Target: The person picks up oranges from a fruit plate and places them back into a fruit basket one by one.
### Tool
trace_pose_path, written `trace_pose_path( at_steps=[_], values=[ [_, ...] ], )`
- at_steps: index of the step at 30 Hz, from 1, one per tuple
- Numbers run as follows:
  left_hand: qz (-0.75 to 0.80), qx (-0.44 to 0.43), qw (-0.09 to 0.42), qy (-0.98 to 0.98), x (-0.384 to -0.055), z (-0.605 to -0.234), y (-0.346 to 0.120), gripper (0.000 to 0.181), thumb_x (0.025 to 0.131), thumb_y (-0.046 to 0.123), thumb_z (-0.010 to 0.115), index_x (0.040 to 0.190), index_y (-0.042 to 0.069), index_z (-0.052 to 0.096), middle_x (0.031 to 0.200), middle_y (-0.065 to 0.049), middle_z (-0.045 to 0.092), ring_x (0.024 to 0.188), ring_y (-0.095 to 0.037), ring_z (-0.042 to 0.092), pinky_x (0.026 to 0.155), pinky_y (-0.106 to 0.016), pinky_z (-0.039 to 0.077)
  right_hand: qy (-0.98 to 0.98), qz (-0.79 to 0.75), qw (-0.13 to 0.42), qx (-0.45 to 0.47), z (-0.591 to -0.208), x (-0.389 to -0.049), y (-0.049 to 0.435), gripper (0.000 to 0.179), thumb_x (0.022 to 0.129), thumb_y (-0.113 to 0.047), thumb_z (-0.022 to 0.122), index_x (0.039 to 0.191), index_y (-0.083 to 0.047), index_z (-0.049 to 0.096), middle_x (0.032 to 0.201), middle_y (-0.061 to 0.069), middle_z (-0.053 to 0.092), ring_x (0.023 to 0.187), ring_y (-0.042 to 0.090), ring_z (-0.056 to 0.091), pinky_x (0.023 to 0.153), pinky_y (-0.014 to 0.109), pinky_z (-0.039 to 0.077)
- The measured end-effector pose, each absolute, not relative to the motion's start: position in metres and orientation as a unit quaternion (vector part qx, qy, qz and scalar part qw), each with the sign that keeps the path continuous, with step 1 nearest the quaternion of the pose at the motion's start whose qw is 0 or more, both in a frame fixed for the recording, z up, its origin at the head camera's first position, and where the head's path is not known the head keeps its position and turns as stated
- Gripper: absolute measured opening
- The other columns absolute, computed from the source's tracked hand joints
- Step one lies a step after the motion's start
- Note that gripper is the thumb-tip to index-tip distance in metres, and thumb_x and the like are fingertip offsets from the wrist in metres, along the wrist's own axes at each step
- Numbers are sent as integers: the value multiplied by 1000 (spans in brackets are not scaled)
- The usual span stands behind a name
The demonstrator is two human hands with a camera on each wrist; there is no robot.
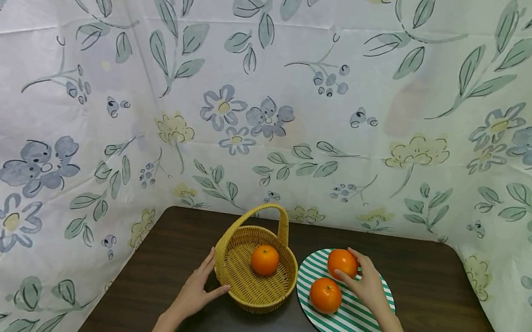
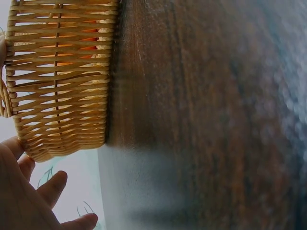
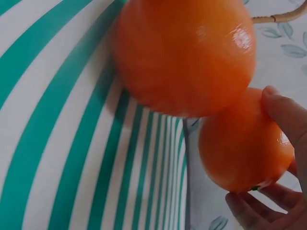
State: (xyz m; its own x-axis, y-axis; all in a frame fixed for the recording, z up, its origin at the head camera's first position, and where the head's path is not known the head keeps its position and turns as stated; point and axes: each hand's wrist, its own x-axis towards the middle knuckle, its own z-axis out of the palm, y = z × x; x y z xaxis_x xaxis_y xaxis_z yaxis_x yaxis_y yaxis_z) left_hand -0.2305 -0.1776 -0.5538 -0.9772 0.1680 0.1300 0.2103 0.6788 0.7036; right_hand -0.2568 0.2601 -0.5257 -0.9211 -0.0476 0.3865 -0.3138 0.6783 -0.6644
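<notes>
Head view, items on the table [image 1: 447,293]: one yellow wicker basket [image 1: 258,307] with an arched handle, one orange [image 1: 265,260] lying inside; just to its right, one green-and-white striped plate [image 1: 356,324], bearing the near orange [image 1: 325,295] and the far orange [image 1: 342,263]. Your right hand [image 1: 371,286]: thumb and fingers curled round the far orange, pinching it from opposite sides; whether it is off the plate, you cannot tell. Your left hand [image 1: 194,291]: fingers spread, holding nothing, touching the left side of the basket as though to steady it. Step in hand, as judged: securing the far orange. Next move would seem to call for a firm pinch on its smooth, rounded skin and a lift that avoids knocking the near orange close by.
</notes>
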Motion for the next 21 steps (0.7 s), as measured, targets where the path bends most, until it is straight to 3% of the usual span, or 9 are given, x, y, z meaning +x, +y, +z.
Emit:
trace_pose_path(
  at_steps=[21],
  values=[
    [-391,-99,33,-915,-229,-553,-177,86,80,54,65,147,37,15,155,13,3,138,-34,23,100,-69,21,-897,396,164,110,-497,-253,233,71,77,-40,74,136,-11,46,128,16,49,107,32,53,85,50,49]
  ],
)
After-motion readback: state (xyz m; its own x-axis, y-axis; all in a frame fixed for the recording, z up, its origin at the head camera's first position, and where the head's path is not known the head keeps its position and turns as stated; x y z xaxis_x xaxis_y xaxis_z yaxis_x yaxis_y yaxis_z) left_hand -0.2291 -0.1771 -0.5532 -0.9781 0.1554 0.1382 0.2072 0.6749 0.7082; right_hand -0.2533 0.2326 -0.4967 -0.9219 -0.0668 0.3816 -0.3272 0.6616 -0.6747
